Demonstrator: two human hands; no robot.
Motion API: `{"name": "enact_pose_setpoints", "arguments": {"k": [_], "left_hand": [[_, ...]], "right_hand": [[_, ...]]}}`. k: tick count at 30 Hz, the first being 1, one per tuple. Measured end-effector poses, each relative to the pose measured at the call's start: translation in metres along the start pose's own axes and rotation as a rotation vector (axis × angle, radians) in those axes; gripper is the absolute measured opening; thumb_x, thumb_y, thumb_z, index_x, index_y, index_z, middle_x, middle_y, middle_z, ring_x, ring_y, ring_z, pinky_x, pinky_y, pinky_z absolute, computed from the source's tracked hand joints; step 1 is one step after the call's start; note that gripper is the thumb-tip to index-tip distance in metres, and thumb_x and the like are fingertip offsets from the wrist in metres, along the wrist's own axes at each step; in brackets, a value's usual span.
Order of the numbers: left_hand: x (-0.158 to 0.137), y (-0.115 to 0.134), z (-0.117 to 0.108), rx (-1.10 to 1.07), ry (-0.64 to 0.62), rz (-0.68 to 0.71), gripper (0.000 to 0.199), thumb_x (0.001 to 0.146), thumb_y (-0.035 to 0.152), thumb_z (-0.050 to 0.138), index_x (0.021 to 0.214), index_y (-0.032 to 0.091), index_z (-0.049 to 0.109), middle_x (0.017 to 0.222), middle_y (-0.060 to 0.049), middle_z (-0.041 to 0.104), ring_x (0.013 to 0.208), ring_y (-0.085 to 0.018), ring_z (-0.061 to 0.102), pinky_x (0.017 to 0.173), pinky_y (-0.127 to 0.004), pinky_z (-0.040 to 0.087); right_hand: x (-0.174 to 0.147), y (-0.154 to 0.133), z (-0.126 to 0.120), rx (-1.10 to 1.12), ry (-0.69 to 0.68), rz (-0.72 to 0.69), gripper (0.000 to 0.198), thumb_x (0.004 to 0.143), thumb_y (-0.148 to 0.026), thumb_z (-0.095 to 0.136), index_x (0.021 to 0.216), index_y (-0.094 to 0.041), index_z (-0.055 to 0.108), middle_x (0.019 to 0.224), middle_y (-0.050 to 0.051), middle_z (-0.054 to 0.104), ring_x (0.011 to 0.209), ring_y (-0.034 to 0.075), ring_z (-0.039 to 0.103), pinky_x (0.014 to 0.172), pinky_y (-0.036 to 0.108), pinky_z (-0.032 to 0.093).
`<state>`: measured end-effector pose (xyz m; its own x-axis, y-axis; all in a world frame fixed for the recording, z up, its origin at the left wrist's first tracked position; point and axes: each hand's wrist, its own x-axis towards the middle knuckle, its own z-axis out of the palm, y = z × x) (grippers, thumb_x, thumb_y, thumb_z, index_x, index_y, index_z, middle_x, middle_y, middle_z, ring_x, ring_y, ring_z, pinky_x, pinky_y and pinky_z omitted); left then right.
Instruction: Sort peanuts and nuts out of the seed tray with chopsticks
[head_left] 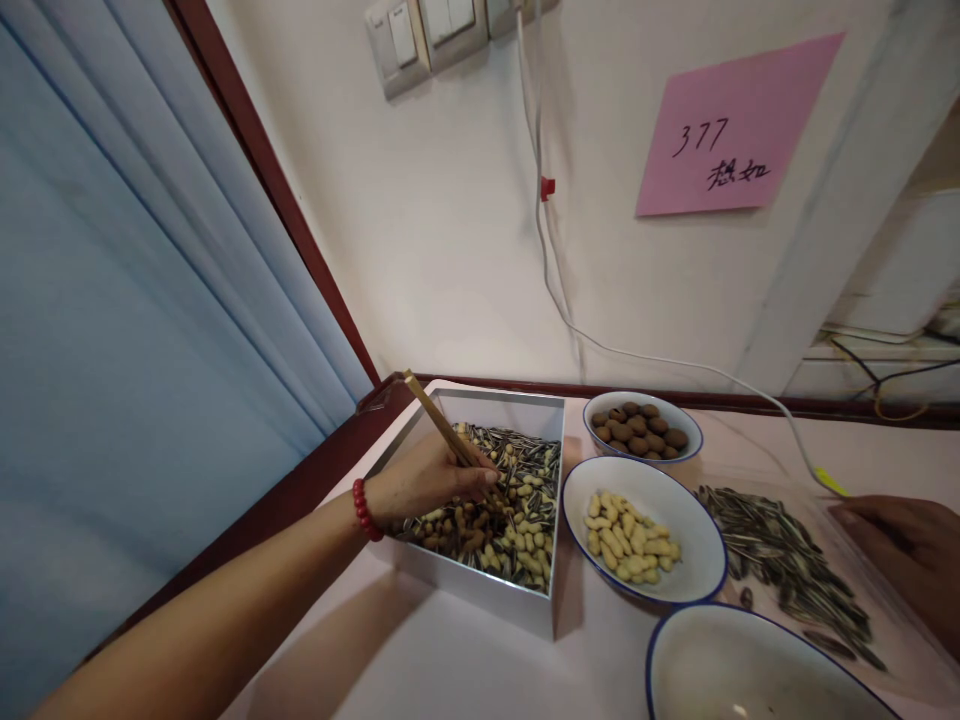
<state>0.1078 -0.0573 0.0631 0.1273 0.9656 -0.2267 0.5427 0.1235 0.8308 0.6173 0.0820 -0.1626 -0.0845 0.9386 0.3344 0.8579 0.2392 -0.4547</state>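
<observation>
Nearest me, on the right, is a bowl (750, 655), partly out of view. Left of it, my left hand (435, 480) reaches into the box (517, 605), pinching the chopsticks (442, 420); they slant down among mixed seeds (532, 452) and peanuts (532, 545), and I can't tell whether the tips grip anything. I'd expect the chopsticks to be light, stiff and a bit slick, best held along the upper shaft. The peanuts look light and knobbly, best taken at the waist; the seeds look thin and slippery, best nipped across the flats. My right hand (911, 560) is at the right rim of the tray (896, 610); I can't tell whether it grips.
</observation>
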Motion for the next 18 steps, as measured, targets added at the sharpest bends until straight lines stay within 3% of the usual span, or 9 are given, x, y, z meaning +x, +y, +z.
{"name": "enact_pose_setpoints", "arguments": {"k": [8, 13, 15, 18], "left_hand": [[-0.009, 0.005, -0.013, -0.135, 0.048, -0.018, 0.033, 0.081, 0.04, 0.078, 0.093, 0.009, 0.074, 0.088, -0.01, 0.074, 0.08, -0.019, 0.071, 0.076, -0.031, 0.06], [-0.003, -0.001, -0.006, -0.156, 0.007, -0.035, 0.034, 0.081, 0.038, 0.078, 0.098, 0.009, 0.074, 0.084, -0.009, 0.073, 0.076, -0.018, 0.069, 0.074, -0.031, 0.058], [0.001, 0.0, -0.002, -0.072, -0.038, -0.019, 0.032, 0.082, 0.037, 0.075, 0.098, 0.01, 0.075, 0.082, -0.008, 0.073, 0.074, -0.018, 0.069, 0.07, -0.029, 0.057], [0.005, 0.007, 0.001, 0.182, -0.095, 0.118, 0.023, 0.086, 0.035, 0.071, 0.088, 0.012, 0.076, 0.08, -0.007, 0.073, 0.077, -0.018, 0.067, 0.07, -0.027, 0.052]], "right_hand": [[0.0, 0.002, 0.002, 0.004, 0.014, -0.009, 0.059, 0.086, -0.07, 0.039, 0.091, -0.022, 0.072, 0.105, 0.013, 0.071, 0.105, 0.034, 0.063, 0.103, 0.053, 0.046], [0.002, 0.001, 0.001, 0.011, 0.013, -0.01, 0.059, 0.085, -0.07, 0.038, 0.09, -0.022, 0.071, 0.103, 0.013, 0.072, 0.104, 0.035, 0.064, 0.103, 0.054, 0.046], [0.002, 0.0, 0.0, 0.016, 0.01, -0.009, 0.059, 0.084, -0.071, 0.039, 0.089, -0.023, 0.071, 0.102, 0.012, 0.072, 0.104, 0.035, 0.064, 0.102, 0.054, 0.047], [0.001, -0.001, 0.0, 0.019, 0.006, -0.004, 0.058, 0.085, -0.071, 0.04, 0.09, -0.023, 0.071, 0.103, 0.012, 0.072, 0.104, 0.035, 0.064, 0.101, 0.054, 0.047]]}}
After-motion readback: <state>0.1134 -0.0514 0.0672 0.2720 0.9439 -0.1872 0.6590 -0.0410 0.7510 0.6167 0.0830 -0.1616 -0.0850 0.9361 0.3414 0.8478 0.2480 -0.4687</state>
